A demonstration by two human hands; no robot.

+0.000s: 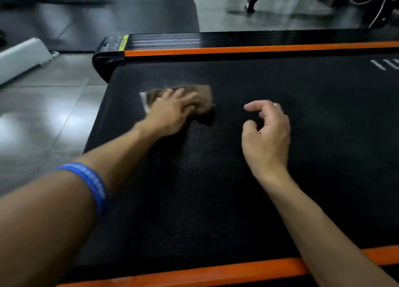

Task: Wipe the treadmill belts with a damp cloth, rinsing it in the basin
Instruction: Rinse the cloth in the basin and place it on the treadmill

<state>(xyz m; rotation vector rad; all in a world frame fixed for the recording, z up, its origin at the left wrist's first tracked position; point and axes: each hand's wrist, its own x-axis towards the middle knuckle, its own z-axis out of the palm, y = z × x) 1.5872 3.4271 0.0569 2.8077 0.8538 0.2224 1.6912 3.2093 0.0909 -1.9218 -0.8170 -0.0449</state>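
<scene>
- fingers (183, 96) of the left hand (170, 111) are laid out flat and slightly spread, pressing down on the brown cloth (200, 94), not curled round it
- the cloth sits flat on the treadmill belt (194, 178), toward the belt's far left corner, and a pale edge of it pokes out on the side away from the right hand
- right hand (266, 135) is over the belt too, a bit apart from the cloth and on the near side of it, fingers loosely curled with nothing in them; can't tell if it touches the belt
- blue wristband (90, 185) is on the left forearm, well back from the cloth
- orange side rail (259, 48) runs along the belt's far edge, another orange rail (194, 273) along the near edge
- black end cap (105, 59) wraps the belt's far left corner
- grey tiled floor (38, 118) is left of the belt, with a white base (21, 55) of some machine sitting on it
- everything's a bit blurry round the cloth, so the weave is hard to make out
</scene>
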